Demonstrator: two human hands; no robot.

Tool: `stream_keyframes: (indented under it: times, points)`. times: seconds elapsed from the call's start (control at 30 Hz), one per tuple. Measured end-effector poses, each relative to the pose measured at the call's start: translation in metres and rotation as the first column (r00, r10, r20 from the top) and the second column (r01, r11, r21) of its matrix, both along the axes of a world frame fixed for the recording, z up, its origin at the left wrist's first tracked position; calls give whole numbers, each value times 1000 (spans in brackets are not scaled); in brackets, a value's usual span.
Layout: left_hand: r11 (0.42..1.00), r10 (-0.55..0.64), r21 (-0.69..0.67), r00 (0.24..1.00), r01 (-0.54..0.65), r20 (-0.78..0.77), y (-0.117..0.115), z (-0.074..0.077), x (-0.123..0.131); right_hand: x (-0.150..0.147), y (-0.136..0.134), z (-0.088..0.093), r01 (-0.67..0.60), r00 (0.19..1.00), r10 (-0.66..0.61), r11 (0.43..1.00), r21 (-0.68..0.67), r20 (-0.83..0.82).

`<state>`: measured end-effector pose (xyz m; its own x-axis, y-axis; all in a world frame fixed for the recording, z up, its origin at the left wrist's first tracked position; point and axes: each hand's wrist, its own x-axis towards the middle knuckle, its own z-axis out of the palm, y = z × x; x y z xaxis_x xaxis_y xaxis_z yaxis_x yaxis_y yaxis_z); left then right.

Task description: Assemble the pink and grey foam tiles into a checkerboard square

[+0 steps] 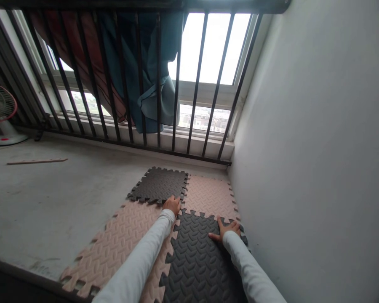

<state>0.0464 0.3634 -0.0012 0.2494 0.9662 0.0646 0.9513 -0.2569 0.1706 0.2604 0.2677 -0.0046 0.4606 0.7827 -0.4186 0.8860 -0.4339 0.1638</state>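
Observation:
Interlocking foam floor tiles with a raised tread pattern lie in the corner. The far left one is a dark brown foam tile [161, 183], and beside it is a pink foam tile [210, 194]. Nearer to me are a second pink foam tile [123, 237] and a black foam tile [197, 256]. My left hand [172, 204] has its fingers bent together at the near right corner of the dark brown tile, whose near edge sits unevenly along the pink one. Spread flat, my right hand [226, 230] touches the black tile's far edge, close to the wall.
A white wall [318, 147] rises on the right. Black metal railing [173, 147] runs across the back, before a window and hanging blue [128, 54] and reddish cloth [77, 46]. On the concrete floor [66, 198] to the left are a thin strip [37, 161] and a fan [1, 111].

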Motion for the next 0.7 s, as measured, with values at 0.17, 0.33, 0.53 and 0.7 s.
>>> stream_keyframes:
  times: [0.17, 0.33, 0.53, 0.7]
  points:
    - [1000, -13, -8, 1000, 13, -19, 0, -1, 5, 0, -1, -1, -12, 1000, 12, 1000, 9, 18]
    - [998, -41, -40, 998, 39, -52, -3, -5, 5, -1, -1, -2, -8, 999, 8, 1000, 4, 38]
    - [995, -65, -77, 995, 59, -70, -5, -9, 6, 0, -1, -4, -11, 999, 10, 1000, 12, 30]
    - [998, -49, 46, 995, 54, -92, -14, -12, 13, 0, -1, -2, -21, 999, 22, 1000, -14, 44]
